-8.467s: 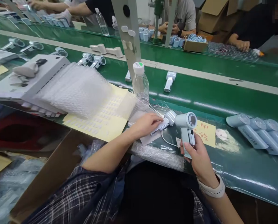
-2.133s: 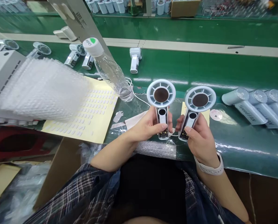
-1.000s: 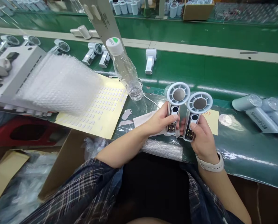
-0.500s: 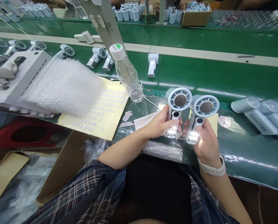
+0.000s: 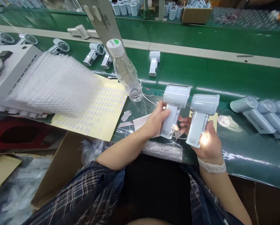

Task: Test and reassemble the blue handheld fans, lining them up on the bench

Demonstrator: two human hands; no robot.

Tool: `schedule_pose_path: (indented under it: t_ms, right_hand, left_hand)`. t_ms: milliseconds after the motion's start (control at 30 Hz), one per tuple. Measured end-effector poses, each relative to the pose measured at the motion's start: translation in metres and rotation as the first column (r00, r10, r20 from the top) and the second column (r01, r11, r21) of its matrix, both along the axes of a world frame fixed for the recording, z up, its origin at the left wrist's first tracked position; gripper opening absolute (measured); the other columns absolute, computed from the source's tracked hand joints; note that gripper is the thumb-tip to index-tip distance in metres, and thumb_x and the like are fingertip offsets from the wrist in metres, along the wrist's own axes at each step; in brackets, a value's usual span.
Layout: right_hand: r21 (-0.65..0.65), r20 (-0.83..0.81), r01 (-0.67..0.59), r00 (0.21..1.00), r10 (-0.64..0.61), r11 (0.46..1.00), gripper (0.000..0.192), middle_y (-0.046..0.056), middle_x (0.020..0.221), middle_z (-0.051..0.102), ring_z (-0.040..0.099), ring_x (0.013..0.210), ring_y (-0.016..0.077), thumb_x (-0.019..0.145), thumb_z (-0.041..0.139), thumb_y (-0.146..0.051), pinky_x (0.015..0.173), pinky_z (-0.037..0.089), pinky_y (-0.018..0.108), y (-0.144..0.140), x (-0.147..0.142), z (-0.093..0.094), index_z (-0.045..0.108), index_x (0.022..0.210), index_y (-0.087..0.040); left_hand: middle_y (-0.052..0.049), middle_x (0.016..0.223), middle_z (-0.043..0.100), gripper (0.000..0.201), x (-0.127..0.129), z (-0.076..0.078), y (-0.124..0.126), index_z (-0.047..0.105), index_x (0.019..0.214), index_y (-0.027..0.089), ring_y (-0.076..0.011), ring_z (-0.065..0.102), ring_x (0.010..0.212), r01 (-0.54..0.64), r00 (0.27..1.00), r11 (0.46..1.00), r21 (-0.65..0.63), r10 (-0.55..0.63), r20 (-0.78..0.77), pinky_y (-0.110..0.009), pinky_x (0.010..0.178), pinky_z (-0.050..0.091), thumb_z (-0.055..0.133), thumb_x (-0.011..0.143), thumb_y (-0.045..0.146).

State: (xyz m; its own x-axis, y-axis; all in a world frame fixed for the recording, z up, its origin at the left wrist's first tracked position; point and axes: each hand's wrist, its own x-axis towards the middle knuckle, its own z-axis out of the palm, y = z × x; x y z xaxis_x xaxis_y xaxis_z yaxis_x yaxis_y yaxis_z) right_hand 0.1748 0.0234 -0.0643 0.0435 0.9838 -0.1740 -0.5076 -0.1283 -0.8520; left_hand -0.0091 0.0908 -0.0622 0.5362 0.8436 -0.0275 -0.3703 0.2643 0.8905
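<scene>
My left hand [image 5: 155, 122] grips the handle of a pale blue handheld fan [image 5: 174, 107], held upright with its side turned to me. My right hand [image 5: 209, 142] grips a second, matching fan [image 5: 201, 117] beside it, also side-on. A bright light glows at the bottom of each handle, by my fingers. Both fans hover just above the near edge of the green bench [image 5: 243, 156]. A white watch band is on my right wrist.
A clear water bottle [image 5: 125, 73] stands left of the fans beside a yellow sticker sheet [image 5: 97, 111] and a stack of bubble wrap [image 5: 53, 84]. Finished fans [image 5: 259, 115] lie at right. More fans ride the green conveyor [image 5: 224, 72]. A cardboard box [image 5: 62, 165] sits below left.
Both fans have been turned from facing me with their round grilles to side-on. The lights at the handle bottoms came on about half a second ago and stay lit.
</scene>
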Motion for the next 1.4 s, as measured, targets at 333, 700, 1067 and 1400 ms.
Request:
schedule_pose_path:
  t_ms: [333,700,1067,1400]
  right_hand:
    - [0.021,0.063,0.143,0.988,-0.145,0.989,0.032,0.004,0.102,0.084,0.08,0.087,0.0281,0.09,0.081,-0.057,0.09,0.068,0.048,-0.017,-0.004,0.014,0.082,0.107,-0.029]
    - [-0.024,-0.002,0.01,1.0,-0.01,1.0,0.038,0.006,0.086,0.07,0.067,0.077,0.0253,0.097,0.052,-0.055,0.071,0.062,0.043,-0.002,-0.007,0.021,0.075,0.109,-0.027]
    - [0.02,-0.085,0.129,0.988,-0.127,0.991,0.031,0.004,0.088,0.068,0.064,0.075,0.0221,0.088,0.07,-0.052,0.056,0.055,0.033,-0.003,-0.007,0.023,0.074,0.104,-0.026]
    - [0.067,0.013,0.294,0.955,-0.295,0.954,0.029,0.004,0.1,0.08,0.077,0.091,0.0262,0.099,0.062,-0.045,0.081,0.066,0.046,-0.01,0.004,0.009,0.072,0.122,-0.031]
  left_hand:
    - [0.002,0.087,0.072,0.062,-0.009,0.004,-0.008,0.032,0.111,0.029,-0.02,0.075,0.066,0.136,0.978,0.981,0.139,-0.155,0.142,-0.032,0.06,0.063,0.071,0.09,0.072]
    - [-0.003,0.094,0.065,0.078,-0.004,0.01,-0.005,0.053,0.122,0.019,-0.0123,0.062,0.065,0.177,0.979,0.983,-0.056,-0.17,0.111,-0.026,0.059,0.051,0.089,0.073,0.068]
    - [-0.006,0.102,0.075,0.044,-0.003,0.01,-0.004,0.057,0.116,0.02,-0.0202,0.075,0.084,0.17,0.97,0.979,-0.112,-0.146,0.195,-0.034,0.078,0.061,0.079,0.089,0.047]
    - [-0.01,0.102,0.081,0.068,-0.009,0.005,0.002,0.054,0.109,0.02,-0.0244,0.08,0.095,0.139,0.989,0.99,0.009,-0.14,0.041,-0.031,0.08,0.063,0.098,0.07,0.053]
